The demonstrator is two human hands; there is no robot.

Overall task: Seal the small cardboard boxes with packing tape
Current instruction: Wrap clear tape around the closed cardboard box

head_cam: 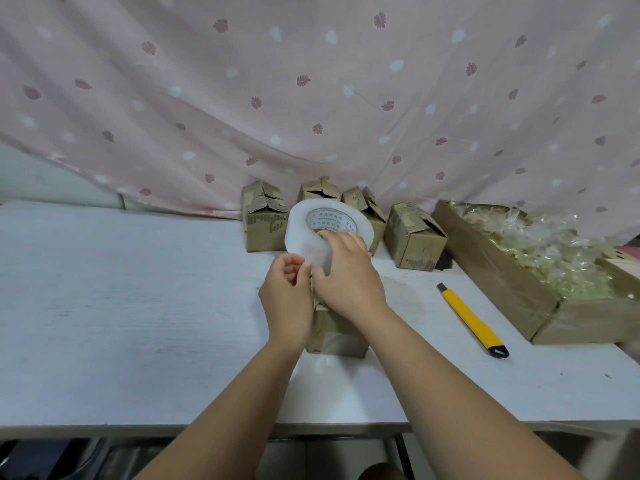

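My right hand grips the tape roll, fingers hooked into its core. My left hand pinches the free end. The small box sits on the bench directly below the roll. I should pull straight, centring the strip over its seam.

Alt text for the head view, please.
The right hand grips a tape roll over a small box on a white table, while the left hand pinches the tape's end. Four more boxes stand behind; a yellow knife lies to the right.
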